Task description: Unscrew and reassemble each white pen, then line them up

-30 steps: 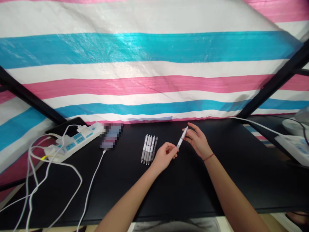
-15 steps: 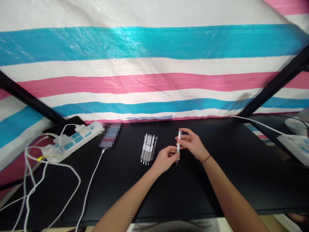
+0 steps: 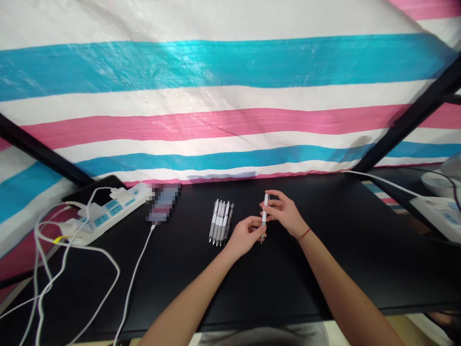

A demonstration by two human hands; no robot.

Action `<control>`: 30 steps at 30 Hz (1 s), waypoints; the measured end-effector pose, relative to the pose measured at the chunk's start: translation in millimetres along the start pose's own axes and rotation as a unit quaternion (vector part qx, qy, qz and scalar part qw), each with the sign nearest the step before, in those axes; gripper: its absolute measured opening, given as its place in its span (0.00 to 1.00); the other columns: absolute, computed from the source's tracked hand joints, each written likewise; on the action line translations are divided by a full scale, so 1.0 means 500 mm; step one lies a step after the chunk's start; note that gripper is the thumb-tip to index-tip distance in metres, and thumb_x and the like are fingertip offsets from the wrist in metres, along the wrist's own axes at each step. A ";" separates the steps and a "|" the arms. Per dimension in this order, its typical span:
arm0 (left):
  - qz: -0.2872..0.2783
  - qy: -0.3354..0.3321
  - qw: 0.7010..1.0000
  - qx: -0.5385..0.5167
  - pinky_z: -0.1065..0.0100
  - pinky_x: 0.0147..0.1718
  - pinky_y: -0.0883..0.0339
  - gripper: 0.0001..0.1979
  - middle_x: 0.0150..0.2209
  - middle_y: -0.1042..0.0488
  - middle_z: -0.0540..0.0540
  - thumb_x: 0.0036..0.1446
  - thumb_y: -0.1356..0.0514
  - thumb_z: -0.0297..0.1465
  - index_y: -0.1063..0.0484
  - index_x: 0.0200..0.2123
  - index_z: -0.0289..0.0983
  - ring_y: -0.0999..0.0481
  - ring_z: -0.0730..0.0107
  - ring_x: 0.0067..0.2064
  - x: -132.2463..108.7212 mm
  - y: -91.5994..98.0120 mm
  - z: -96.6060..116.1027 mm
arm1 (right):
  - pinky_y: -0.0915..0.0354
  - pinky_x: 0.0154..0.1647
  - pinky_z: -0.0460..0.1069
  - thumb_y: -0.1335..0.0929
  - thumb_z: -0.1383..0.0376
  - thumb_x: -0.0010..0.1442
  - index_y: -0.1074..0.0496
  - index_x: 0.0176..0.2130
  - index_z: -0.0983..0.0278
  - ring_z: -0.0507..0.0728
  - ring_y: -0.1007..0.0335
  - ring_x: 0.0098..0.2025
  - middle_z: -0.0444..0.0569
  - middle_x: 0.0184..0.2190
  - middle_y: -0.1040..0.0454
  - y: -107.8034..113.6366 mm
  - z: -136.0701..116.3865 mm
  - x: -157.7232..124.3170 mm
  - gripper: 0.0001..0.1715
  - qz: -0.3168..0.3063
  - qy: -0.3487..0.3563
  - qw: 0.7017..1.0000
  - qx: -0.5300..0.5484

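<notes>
A white and grey pen [image 3: 264, 215] is held nearly upright in the view, tip toward me, between both hands over the black table. My left hand [image 3: 248, 235] pinches its grey lower part near the tip. My right hand [image 3: 284, 214] has its fingers closed on the white upper barrel. Just left of my left hand, several white and grey pens [image 3: 219, 223] lie side by side in a row. A darker grey pen [image 3: 229, 222] is at the right end of that row.
A phone [image 3: 163, 204] with a blurred screen lies to the left on a white charging cable [image 3: 136, 276]. Behind it is a white power strip [image 3: 108, 214] with tangled cords. Another power strip [image 3: 437, 216] sits at the right. A striped tarp [image 3: 230, 120] hangs behind the black table [image 3: 273, 288].
Both hands keep their hold on the pen, with barely any movement. The whole view has shifted slightly. The row of pens lies as before.
</notes>
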State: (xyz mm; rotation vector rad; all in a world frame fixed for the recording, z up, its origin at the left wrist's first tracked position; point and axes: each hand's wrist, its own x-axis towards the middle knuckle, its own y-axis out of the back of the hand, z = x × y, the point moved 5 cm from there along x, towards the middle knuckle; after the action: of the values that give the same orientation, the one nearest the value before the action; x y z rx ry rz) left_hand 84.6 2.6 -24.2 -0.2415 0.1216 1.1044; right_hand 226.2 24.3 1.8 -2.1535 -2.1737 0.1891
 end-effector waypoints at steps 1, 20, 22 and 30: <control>0.001 -0.001 1.000 0.003 0.67 0.32 0.30 0.19 0.35 0.27 0.44 0.48 0.34 0.37 0.28 0.41 0.32 0.24 0.70 0.32 0.001 0.000 0.000 | 0.25 0.31 0.54 0.25 0.58 0.46 0.37 0.51 0.60 0.59 0.24 0.33 0.49 0.37 0.24 0.001 0.001 0.000 0.35 0.003 0.002 1.000 0.002; 0.019 0.004 1.000 -0.017 0.67 0.31 0.29 0.17 0.33 0.26 0.44 0.46 0.32 0.37 0.30 0.35 0.32 0.24 0.71 0.31 0.000 0.000 0.002 | 0.25 0.30 0.53 0.26 0.60 0.49 0.39 0.53 0.57 0.57 0.23 0.31 0.46 0.38 0.26 0.003 0.003 -0.001 0.34 -0.009 -0.025 1.000 -0.002; 0.017 0.010 1.000 -0.022 0.67 0.33 0.29 0.18 0.34 0.26 0.44 0.46 0.32 0.38 0.30 0.36 0.32 0.24 0.71 0.32 -0.001 0.000 0.004 | 0.25 0.30 0.52 0.26 0.60 0.48 0.39 0.52 0.58 0.57 0.24 0.31 0.46 0.38 0.26 0.004 0.001 -0.001 0.34 -0.002 -0.022 1.000 -0.003; 0.008 0.031 0.999 -0.041 0.67 0.34 0.29 0.21 0.35 0.27 0.44 0.43 0.30 0.38 0.30 0.36 0.32 0.24 0.71 0.33 -0.003 0.002 0.006 | 0.25 0.30 0.53 0.26 0.58 0.48 0.38 0.52 0.58 0.57 0.24 0.32 0.48 0.40 0.26 0.002 0.000 -0.002 0.34 -0.006 -0.001 1.000 -0.014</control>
State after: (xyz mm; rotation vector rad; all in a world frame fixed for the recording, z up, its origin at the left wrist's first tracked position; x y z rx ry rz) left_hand 83.1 2.5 -21.1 -0.3490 0.1333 1.1198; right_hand 227.1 23.4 1.7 -2.1537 -2.2031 0.1617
